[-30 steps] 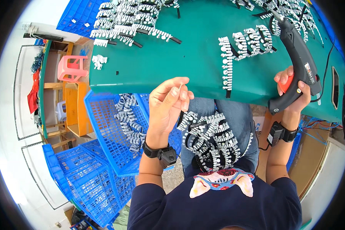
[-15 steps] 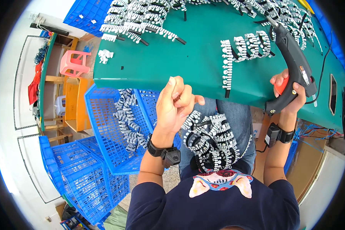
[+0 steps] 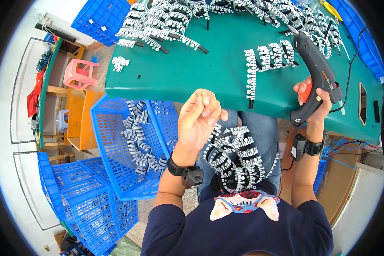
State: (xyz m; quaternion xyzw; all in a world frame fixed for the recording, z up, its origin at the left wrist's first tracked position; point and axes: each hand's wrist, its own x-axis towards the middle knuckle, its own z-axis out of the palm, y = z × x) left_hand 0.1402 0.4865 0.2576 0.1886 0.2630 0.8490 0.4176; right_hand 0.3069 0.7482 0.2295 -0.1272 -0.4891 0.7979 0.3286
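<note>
My right hand (image 3: 320, 104) is wrapped around the grip of a black hot glue gun (image 3: 315, 59), fingers at its red trigger (image 3: 305, 92). The gun's nozzle points up and away over the green table. My left hand (image 3: 199, 118) is raised at the near table edge, its fingers curled and pinched together; anything between the fingertips is too small to make out. A black strip set with white beads (image 3: 251, 74) lies on the table between my hands, joined to looped beaded bands (image 3: 276, 56). More beaded bands (image 3: 239, 160) lie on my lap.
Many beaded bands (image 3: 158, 21) cover the far table (image 3: 175, 68). A small white bead cluster (image 3: 120, 64) lies at its left. Blue crates (image 3: 115, 158) stand to my left, one holding beaded strips (image 3: 136, 136). A pink stool (image 3: 81, 73) stands beyond. The gun's cord (image 3: 355, 64) trails at right.
The glue gun and my right hand have shifted slightly left. My left hand has moved a little right and turned, its fingers drawn closer together. The view has shifted slightly.
</note>
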